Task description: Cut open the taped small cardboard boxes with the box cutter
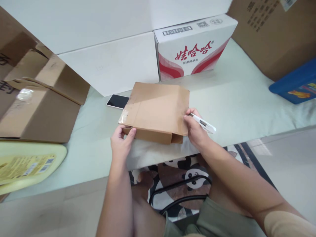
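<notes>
Left hand pinches the small carton at 7 o'clock; right hand steadies its 3 o'clock edge, clutching a white cutter. Slitting the tape looks next, needing the blade freed.

Open table rightward — cartons wall the back.

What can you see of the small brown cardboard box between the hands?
The small cardboard box is plain brown corrugated board, flat and shallow, lying on the pale green table near its front edge. Clear tape shows at its left corner; a front flap is tucked under. The left hand grips its front left corner, and the right hand, holding a white pen-like tool, touches its right edge.
</notes>
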`<state>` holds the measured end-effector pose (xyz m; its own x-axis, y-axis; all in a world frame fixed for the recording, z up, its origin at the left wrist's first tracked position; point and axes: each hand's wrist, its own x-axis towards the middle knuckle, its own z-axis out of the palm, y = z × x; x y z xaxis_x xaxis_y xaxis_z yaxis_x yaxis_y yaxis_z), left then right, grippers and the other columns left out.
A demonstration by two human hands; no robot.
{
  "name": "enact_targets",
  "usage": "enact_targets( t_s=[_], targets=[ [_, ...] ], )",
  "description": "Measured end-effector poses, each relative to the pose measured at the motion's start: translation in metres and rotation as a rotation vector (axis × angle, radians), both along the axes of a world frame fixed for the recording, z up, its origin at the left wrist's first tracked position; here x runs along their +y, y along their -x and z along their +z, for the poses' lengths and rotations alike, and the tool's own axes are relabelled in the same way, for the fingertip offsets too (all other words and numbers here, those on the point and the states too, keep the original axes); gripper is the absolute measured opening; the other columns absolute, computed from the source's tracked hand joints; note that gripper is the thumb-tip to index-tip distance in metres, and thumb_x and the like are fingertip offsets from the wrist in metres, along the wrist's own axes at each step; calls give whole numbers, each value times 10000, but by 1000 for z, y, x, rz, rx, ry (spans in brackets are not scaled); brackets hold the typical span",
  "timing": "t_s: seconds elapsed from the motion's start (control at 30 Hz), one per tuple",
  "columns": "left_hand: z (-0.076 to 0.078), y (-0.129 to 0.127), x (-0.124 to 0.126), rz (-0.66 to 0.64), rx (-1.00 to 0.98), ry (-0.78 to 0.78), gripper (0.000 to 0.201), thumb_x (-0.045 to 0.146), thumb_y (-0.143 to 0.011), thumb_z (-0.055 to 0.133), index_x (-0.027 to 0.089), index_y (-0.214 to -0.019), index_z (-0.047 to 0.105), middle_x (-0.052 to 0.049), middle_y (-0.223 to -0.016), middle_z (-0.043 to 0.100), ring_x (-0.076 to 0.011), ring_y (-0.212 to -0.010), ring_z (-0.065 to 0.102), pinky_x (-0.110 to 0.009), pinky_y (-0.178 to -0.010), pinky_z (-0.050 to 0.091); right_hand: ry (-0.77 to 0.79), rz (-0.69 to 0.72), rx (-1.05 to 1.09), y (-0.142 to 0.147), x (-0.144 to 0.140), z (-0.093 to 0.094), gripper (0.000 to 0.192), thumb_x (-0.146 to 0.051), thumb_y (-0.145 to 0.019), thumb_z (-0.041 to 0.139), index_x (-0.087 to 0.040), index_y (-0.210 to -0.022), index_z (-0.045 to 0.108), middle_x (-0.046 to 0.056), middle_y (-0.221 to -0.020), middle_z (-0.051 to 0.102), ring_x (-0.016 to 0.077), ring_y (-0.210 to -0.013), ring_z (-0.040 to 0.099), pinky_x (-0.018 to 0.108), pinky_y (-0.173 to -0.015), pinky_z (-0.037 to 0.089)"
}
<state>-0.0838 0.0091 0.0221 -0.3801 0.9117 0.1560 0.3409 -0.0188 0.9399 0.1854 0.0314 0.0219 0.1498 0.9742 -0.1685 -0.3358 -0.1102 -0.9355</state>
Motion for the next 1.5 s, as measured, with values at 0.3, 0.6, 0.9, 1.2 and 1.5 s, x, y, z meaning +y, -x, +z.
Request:
enact_targets(
  t_s=[0.3,0.6,0.9,1.2,1.5],
  targets=[
    [0,3,1,78,-150,23,483,639,-692,817,182,-795,697,-24,-779,672,-170,-747,560,-272,-690,445,-39,123,-89,1,-4,-3,272,-373,-760,706,-275,-878,482,-61,-721,447,153,-647,405,299,-626,314],
    [1,3,5,162,-432,25,564,624,-463,964,191,-635,645,-2,-684,606,-130,-686,493,-241,-640,381,-229,176,-128,-3,-7,-21,332,-435,-847,689,-292,-1043,462,-47,-801,413,166,-690,402,310,-665,328],
    [6,1,5,247,-454,33,620,647,-394,963,187,-614,611,2,-678,560,-130,-677,436,-247,-601,335,-221,320,-387,-4,-11,11,331,-423,-796,643,-271,-992,424,-67,-718,340,157,-626,332,316,-616,278],
    [0,6,5,203,-420,20,527,581,-519,921,195,-627,579,-6,-699,558,-140,-671,450,-264,-591,344,-219,324,-400,-3,-11,15,312,-431,-792,629,-265,-967,432,-68,-708,366,145,-604,343,313,-609,273],
    [4,4,6,223,-426,15,454,512,-531,866,206,-608,539,-4,-689,536,-143,-670,434,-265,-585,330,-253,291,-385,-6,-10,13,222,-418,-817,611,-257,-893,480,-52,-692,434,147,-617,388,310,-612,289]
  ],
)
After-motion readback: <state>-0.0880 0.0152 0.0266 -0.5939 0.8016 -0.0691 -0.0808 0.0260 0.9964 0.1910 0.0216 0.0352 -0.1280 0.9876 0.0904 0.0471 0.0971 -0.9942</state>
